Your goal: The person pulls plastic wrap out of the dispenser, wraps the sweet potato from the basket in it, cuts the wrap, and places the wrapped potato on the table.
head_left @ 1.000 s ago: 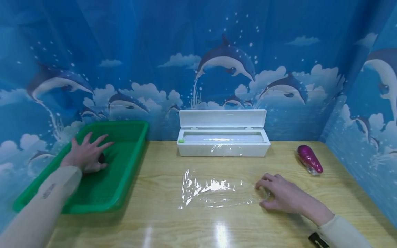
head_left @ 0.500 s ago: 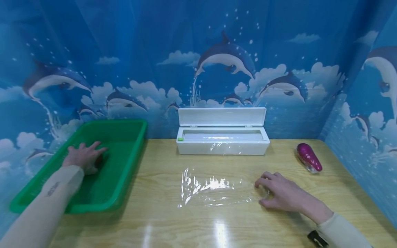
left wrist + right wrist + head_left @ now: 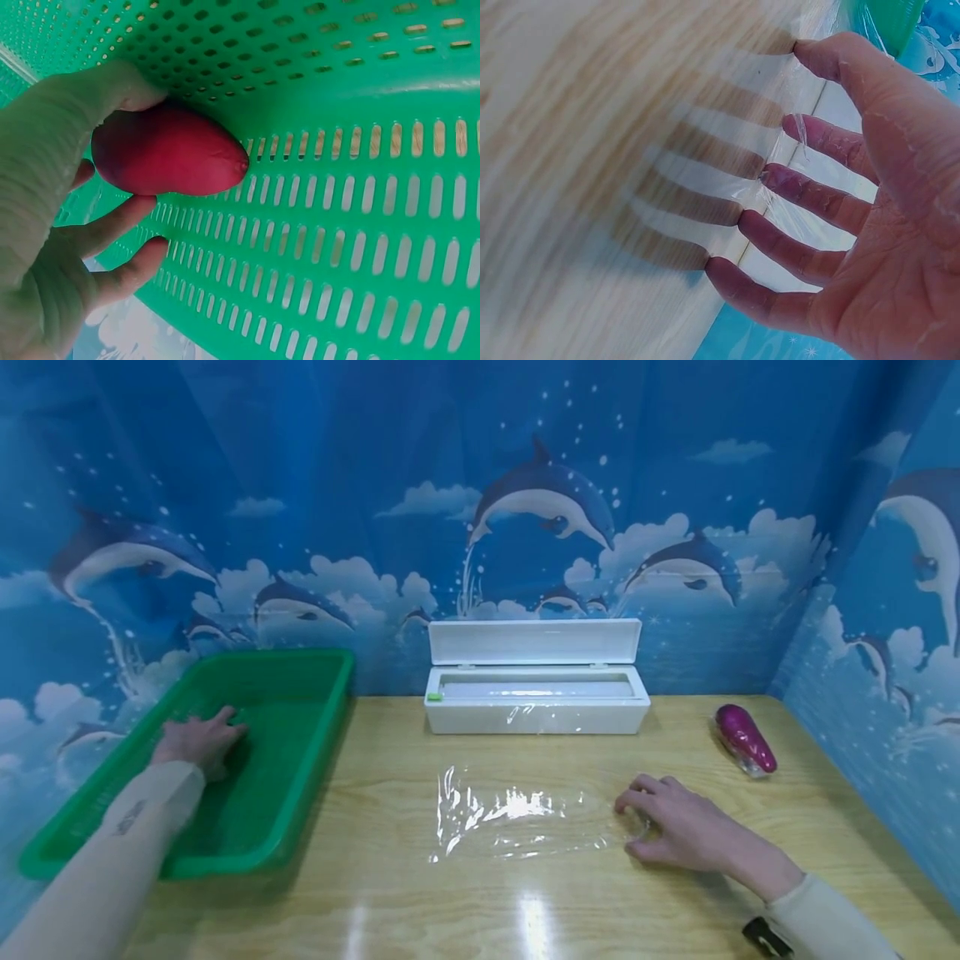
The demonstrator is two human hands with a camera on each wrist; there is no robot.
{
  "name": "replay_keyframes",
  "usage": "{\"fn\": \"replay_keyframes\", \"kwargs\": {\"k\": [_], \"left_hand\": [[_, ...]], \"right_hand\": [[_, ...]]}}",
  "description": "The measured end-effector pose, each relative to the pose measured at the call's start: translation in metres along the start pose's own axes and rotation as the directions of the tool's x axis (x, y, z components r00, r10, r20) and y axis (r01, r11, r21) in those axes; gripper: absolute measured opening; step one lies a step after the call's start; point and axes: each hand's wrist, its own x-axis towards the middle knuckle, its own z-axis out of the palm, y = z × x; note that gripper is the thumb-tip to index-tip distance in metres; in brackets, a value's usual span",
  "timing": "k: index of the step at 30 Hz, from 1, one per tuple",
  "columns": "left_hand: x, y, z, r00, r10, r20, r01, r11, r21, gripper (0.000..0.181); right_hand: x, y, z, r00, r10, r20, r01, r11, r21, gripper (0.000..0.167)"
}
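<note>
In the green basket (image 3: pixel 288 777), my left hand (image 3: pixel 197 742) holds a smooth red fruit (image 3: pixel 176 150), mango-like in shape. Its thumb lies over the fruit and its fingers are on the other side, as the left wrist view shows. The head view hides the fruit behind the hand. A sheet of clear plastic wrap (image 3: pixel 517 814) lies flat on the table. At the sheet's right end my right hand (image 3: pixel 678 827) rests its spread fingertips (image 3: pixel 799 187) on the wrap and tabletop, gripping nothing.
Behind the sheet stands a white wrap dispenser box (image 3: pixel 536 717), lid raised, with a small green piece at its left end. A shiny purple eggplant (image 3: pixel 744 737) in clear film lies at the right. Dolphin-print curtains (image 3: pixel 375 485) border the table (image 3: pixel 420 910).
My left hand's spread fingers have drawn in around the fruit, and the hand has shifted slightly within the basket. The right hand stays in place on the sheet.
</note>
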Motion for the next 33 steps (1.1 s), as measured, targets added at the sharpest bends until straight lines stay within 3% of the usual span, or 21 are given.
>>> {"fn": "replay_keyframes", "kwargs": {"k": [15, 27, 33], "left_hand": [[0.006, 0.006, 0.000, 1.000, 0.016, -0.014, -0.018, 0.994, -0.112, 0.066], [0.013, 0.006, -0.002, 0.999, 0.016, 0.046, -0.007, 0.980, -0.197, 0.072], [0.013, 0.005, 0.000, 0.999, 0.022, 0.028, -0.016, 0.979, -0.205, 0.071]], "right_hand": [[0.000, -0.001, 0.001, 1.000, 0.022, 0.003, -0.022, 1.000, 0.005, 0.043], [0.001, -0.001, 0.001, 1.000, 0.011, -0.012, -0.011, 1.000, -0.004, 0.043], [0.001, -0.002, 0.001, 1.000, 0.021, 0.000, -0.021, 1.000, 0.008, 0.044]]}}
